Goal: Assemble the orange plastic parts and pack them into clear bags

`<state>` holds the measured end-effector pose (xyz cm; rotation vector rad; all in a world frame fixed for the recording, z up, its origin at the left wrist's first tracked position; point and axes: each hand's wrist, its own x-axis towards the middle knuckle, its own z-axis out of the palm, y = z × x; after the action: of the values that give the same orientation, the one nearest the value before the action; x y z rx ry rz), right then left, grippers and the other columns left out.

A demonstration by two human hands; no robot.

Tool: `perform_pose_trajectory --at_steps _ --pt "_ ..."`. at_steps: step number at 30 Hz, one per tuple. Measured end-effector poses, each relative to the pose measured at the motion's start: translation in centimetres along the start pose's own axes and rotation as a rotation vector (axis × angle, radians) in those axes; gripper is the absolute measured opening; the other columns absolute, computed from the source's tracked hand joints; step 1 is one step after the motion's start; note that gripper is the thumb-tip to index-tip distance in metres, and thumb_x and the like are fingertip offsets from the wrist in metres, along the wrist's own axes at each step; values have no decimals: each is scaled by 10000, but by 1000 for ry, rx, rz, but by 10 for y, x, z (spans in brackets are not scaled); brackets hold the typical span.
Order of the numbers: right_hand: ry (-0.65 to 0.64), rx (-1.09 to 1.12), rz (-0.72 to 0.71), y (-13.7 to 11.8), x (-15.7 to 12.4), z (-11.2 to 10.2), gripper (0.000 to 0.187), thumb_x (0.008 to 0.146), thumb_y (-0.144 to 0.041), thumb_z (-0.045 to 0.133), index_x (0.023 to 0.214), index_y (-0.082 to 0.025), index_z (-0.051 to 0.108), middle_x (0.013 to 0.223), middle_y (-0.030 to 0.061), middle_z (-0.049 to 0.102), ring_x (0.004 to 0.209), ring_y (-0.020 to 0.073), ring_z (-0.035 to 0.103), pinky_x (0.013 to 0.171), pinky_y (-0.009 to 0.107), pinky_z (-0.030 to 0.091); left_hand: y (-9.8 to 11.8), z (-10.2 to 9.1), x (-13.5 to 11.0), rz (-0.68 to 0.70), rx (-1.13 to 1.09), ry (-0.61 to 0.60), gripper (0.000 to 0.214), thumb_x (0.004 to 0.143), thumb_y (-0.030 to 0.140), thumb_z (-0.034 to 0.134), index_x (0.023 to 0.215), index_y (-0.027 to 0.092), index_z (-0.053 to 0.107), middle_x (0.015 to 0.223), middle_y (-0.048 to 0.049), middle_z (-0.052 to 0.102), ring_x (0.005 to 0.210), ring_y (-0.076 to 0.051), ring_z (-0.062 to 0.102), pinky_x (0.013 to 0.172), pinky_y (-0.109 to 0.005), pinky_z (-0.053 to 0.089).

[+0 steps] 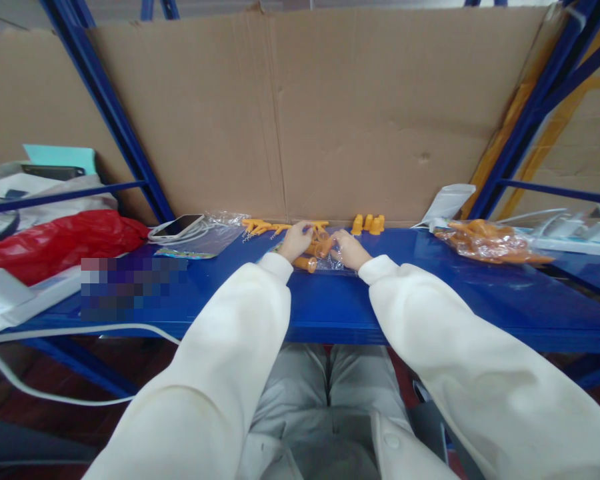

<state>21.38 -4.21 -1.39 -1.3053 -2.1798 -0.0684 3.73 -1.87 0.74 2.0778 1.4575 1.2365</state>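
**A:** What are the hands doing?

**B:** The left hand (295,241) is curling over some orange pieces (321,248), fingertips on them. The right hand (351,251) is bending its fingers onto the same cluster. I cannot tell whether either hand is actually gripping one; it is all too small.

**A:** Where are the pieces lying?

**B:** They are lying between the hands, on a clear bag (336,265) on the blue shelf (430,293). A loose piece (307,264) is lying by the left wrist, nearer the front edge.

**A:** And farther out?

**B:** Cones (368,224) are standing behind the right hand, and a phone (176,227) is lying well to the left.

**A:** What is worrying you?

**B:** The left sleeve (260,293) is hanging close to the loose piece, so I judge one sweep could push it off the shelf. The bag looks slick, and if it slides under the fingers it could scatter the cluster or topple the cones.
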Motion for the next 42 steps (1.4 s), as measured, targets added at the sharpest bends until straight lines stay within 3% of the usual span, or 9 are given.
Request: perform_pose_trajectory --at_steps 3,6,11,15,23,28,31,37,42 --pt "-57 51 20 1 1 1 135 817 -95 604 821 -140 731 838 89 739 798 198 679 792 293 533 -3 1 -2 -121 11 -32 347 945 170 511 1257 120 654 1375 -163 682 1325 -265 609 1160 -395 427" --pt "-129 190 -13 2 0 2 149 831 -153 630 749 -136 752 762 61 757 735 190 684 735 280 524 -4 2 -4 -160 -21 -78 385 971 191 484 1335 135 599 1487 -162 600 1416 -258 530 1200 -400 376" --pt "-251 429 -165 3 0 4 191 870 -238 656 906 -136 813 932 80 808 868 216 729 826 310 561 -3 3 -6 -186 -59 -95 377 984 214 467 1335 175 599 1471 -129 616 1387 -258 558 1172 -391 420" --pt "-316 451 -153 5 3 8 228 871 -215 668 1028 -131 812 1074 115 801 995 243 740 948 365 555 -5 3 -6 -167 28 -126 391 1006 233 424 1361 162 571 1482 -138 602 1411 -251 534 1193 -394 397" --pt "-295 508 -231 2 4 12 409 872 -169 656 1275 -150 725 1167 82 775 1092 244 710 1020 377 527 -12 5 -3 -63 237 -192 464 1024 258 352 1451 124 476 1534 -175 547 1472 -233 467 1209 -366 352" --pt "-245 425 -95 3 4 11 276 846 -97 629 1088 -124 759 1058 102 784 980 228 718 960 370 546 -17 7 -1 -1 269 -187 450 1013 225 345 1425 128 498 1523 -174 559 1454 -223 488 1211 -356 350" --pt "-168 382 -39 6 3 8 159 826 -114 668 964 -146 740 956 71 771 889 198 701 885 335 556 -20 7 -1 38 282 -201 415 989 209 394 1374 163 540 1488 -149 595 1427 -222 513 1217 -366 345" --pt "-124 303 66 -1 -1 1 182 738 -109 784 889 -157 694 922 46 745 825 171 678 803 279 532 -19 7 -2 25 249 -205 401 961 210 476 1348 144 555 1498 -166 577 1427 -229 510 1216 -334 333" --pt "-165 116 118 -7 -1 -2 89 822 -172 745 750 -155 694 836 74 755 793 187 695 769 271 520 -20 6 -1 14 213 -195 427 927 164 471 1346 140 550 1478 -171 592 1402 -240 532 1211 -357 352"
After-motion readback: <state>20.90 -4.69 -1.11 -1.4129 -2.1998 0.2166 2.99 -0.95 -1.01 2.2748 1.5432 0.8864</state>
